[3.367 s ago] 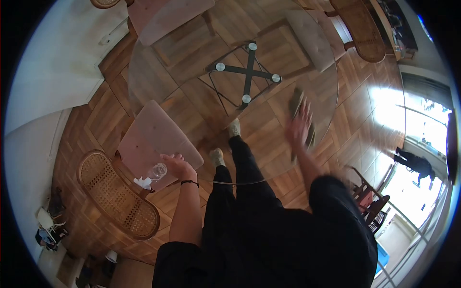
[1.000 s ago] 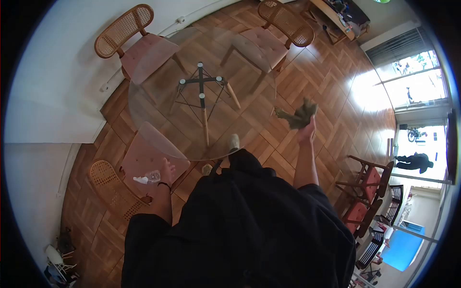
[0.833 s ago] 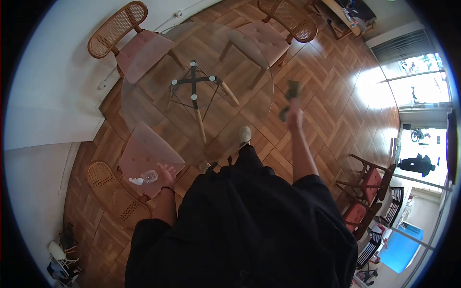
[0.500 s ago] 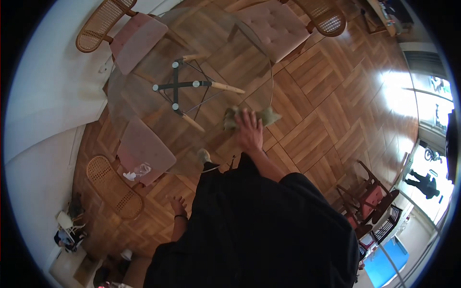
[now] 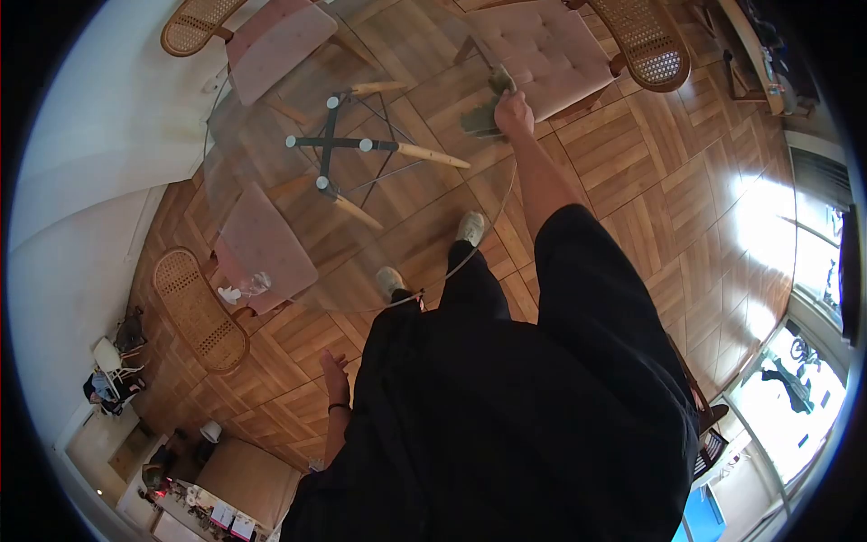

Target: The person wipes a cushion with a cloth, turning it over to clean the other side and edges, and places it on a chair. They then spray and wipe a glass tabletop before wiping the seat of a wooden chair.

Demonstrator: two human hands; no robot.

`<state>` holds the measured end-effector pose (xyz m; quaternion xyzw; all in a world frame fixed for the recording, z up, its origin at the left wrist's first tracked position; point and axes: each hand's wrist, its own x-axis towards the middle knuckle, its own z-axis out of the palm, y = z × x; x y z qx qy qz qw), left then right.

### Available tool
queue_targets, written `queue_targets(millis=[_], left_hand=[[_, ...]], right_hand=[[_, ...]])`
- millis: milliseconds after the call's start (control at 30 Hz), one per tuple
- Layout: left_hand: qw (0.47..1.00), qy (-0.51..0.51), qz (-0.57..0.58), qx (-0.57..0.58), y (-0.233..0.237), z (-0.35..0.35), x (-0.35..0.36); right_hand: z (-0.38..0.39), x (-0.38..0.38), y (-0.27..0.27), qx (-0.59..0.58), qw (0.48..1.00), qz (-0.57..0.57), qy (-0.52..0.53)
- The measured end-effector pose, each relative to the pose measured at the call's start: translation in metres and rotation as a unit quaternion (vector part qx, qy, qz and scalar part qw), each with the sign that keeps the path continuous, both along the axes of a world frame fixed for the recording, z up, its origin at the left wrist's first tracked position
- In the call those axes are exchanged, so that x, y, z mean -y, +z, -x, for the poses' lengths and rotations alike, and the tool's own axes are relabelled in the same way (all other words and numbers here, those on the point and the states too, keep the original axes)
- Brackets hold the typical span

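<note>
My right hand (image 5: 515, 115) is closed around part of a green cloth (image 5: 480, 121), its arm stretched out toward the far right of the round glass table (image 5: 508, 195). The rest of the cloth spreads flat on the glass, left of my fingers. Through the tabletop I see dark crossed bars and wooden legs (image 5: 424, 154). Low at my left side hangs my left hand (image 5: 334, 375), apart from the table, fingers loosely extended and holding nothing. A clear bottle with a white spray head (image 5: 230, 294) lies at the near-left chair seat (image 5: 262, 242).
Pink cushioned chairs with cane backs surround the table: one far right (image 5: 542, 50), one far left (image 5: 275, 45), one near left. My shoes (image 5: 470, 228) stand on the wooden floor below the glass edge. Bright glass doors (image 5: 786, 375) are at the right.
My right hand has moved with the cloth farther away and rightward along the glass, from lying flat on it to gripping it. My left hand still hangs low.
</note>
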<state>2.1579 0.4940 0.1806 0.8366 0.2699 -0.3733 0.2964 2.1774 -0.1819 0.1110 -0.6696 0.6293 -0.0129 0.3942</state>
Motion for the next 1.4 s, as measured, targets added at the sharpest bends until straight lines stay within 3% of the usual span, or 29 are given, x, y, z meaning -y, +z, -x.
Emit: queue_targets(millis=[267, 467, 500, 567, 600, 667, 767, 800, 867, 933, 1000, 1067, 1167, 1267, 1333, 1400], left_hand=[[0.998, -0.047, 0.050, 0.000, -0.037, -0.041, -0.078], [0.997, -0.021, 0.078, 0.007, -0.049, -0.076, -0.156], [0.997, -0.009, 0.078, 0.012, -0.046, -0.084, -0.161], [0.997, 0.022, 0.073, 0.003, -0.055, -0.095, -0.185], [0.997, 0.041, 0.069, -0.003, -0.062, -0.095, -0.201], [0.994, 0.073, 0.073, -0.019, -0.070, -0.098, -0.217], [0.988, 0.124, 0.090, -0.025, -0.074, -0.102, -0.213], [0.985, 0.142, 0.097, -0.025, -0.075, -0.103, -0.206], [0.983, 0.137, 0.120, -0.020, -0.075, -0.101, -0.192], [0.981, 0.142, 0.134, -0.021, -0.075, -0.098, -0.175], [0.977, 0.157, 0.140, -0.028, -0.078, -0.094, -0.155], [0.977, 0.164, 0.132, -0.029, -0.077, -0.093, -0.131], [0.966, 0.199, 0.166, -0.021, -0.085, -0.091, -0.101], [0.955, 0.229, 0.190, 0.012, -0.083, -0.080, -0.037], [0.942, 0.261, 0.210, 0.023, -0.068, -0.078, 0.016], [0.914, 0.321, 0.248, 0.015, -0.065, -0.068, 0.056]], right_hand=[[0.091, -0.171, -0.016, 0.058, 0.989, 0.032, -0.132], [0.091, -0.355, -0.007, 0.098, 0.954, -0.031, -0.281], [0.099, -0.392, -0.066, 0.191, 0.933, -0.042, -0.303], [0.077, -0.474, -0.081, 0.244, 0.861, -0.189, -0.404], [0.056, -0.498, -0.009, 0.252, 0.822, -0.323, -0.395], [0.031, -0.531, 0.019, 0.306, 0.691, -0.459, -0.466], [0.025, -0.501, -0.001, 0.347, 0.636, -0.425, -0.542], [0.026, -0.480, -0.001, 0.175, 0.745, -0.299, -0.571], [0.037, -0.431, 0.029, 0.241, 0.724, -0.245, -0.597], [0.068, -0.371, -0.009, 0.245, 0.803, -0.167, -0.516], [0.087, -0.298, -0.027, 0.164, 0.863, -0.134, -0.458], [0.094, -0.219, -0.052, 0.145, 0.878, -0.115, -0.441], [0.090, -0.098, -0.079, 0.136, 0.946, -0.117, -0.268], [0.012, -0.002, -0.015, 0.018, 0.991, -0.080, -0.103], [-0.042, 0.073, -0.053, -0.005, 1.000, 0.026, 0.005], [-0.126, 0.100, -0.011, -0.049, 0.993, 0.034, 0.102]])
